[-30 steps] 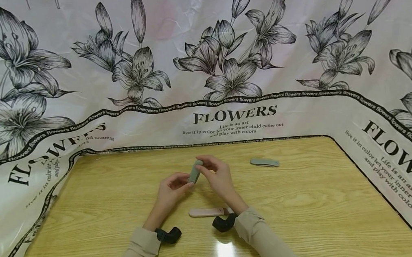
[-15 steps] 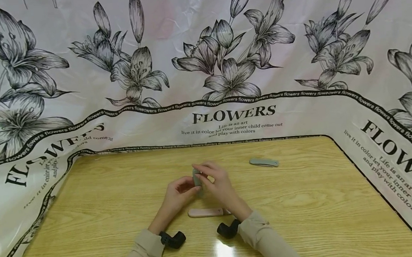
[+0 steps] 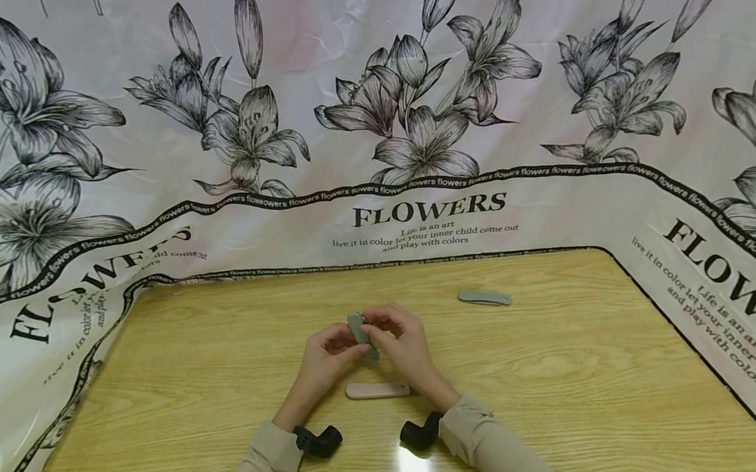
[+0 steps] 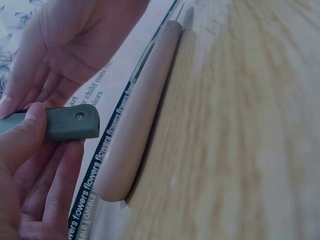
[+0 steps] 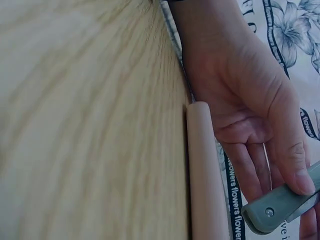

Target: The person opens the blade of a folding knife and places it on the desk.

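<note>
- Flower-printed cloth point(image 3: 430, 141): it rises behind the work and down both flanks, with dark lettered bands.
- Wooden table point(image 3: 195, 387): a pale, grained top under both hands, with a bright reflection between the forearms.
- Sleeves point(image 3: 256, 464): light-coloured, with a black wrist camera point(image 3: 319, 442) at the left cuff and another at the right.
- Left hand point(image 3: 326, 351) and right hand point(image 3: 402, 339): they meet over the middle of the table, both touching one small green tool. Neither is clearly the nearer; the tool sits between them.
- Pink-handled tool point(image 4: 135, 120): it lies on the table on the wearer's side of the hands, long axis left to right; the left wrist view shows a thin metal tip at its far end.
- Second green tool point(image 3: 485, 298): flat on the table, right of the hands and farther off, almost crosswise, nearer the right hand.
- Held green tool point(image 4: 67, 122): tilted in the head view, upper end leaning left, lower end towards the wearer. The left hand pinches it, thumb point(image 4: 34, 112) on top and fingers beneath; the right hand's thumb presses it too, fingers curled behind, though their exact contact is partly hidden.
- Rivet point(image 4: 80, 115): small and shiny, near the tool's blunt end.
</note>
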A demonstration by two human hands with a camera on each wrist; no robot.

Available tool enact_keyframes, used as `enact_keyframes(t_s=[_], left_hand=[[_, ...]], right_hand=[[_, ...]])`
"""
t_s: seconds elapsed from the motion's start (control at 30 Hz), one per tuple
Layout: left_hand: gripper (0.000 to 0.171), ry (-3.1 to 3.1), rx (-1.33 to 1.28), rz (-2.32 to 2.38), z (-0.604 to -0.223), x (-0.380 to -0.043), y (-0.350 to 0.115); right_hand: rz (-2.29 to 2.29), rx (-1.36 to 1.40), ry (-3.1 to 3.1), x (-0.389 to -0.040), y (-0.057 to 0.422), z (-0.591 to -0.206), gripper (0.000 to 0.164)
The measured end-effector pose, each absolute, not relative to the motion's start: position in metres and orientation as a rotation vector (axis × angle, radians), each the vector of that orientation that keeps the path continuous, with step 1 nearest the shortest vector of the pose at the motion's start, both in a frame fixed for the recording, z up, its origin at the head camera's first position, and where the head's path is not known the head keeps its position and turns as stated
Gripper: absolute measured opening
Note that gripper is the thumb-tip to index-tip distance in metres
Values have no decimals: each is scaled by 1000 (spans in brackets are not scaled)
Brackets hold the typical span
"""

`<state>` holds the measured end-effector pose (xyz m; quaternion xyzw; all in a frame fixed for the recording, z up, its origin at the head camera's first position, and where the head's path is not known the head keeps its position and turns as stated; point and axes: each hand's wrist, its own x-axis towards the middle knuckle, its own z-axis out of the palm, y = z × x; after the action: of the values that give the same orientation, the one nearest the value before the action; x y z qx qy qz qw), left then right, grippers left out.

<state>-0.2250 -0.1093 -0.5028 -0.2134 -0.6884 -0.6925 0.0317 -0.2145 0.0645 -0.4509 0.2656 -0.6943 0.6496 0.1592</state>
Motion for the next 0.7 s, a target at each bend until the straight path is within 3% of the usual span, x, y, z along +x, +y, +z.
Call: enact_keyframes(t_s=[0.33,0.7], left_hand=[[25,-2052,-705,-2184,-504,-226,-109],[31,-2031,-721,-2214,-504,-227,-109]], right_hand=[[2104,550,-2057,-213,65,-453,10],[1954,569,-2113,-208,61,-450,6]])
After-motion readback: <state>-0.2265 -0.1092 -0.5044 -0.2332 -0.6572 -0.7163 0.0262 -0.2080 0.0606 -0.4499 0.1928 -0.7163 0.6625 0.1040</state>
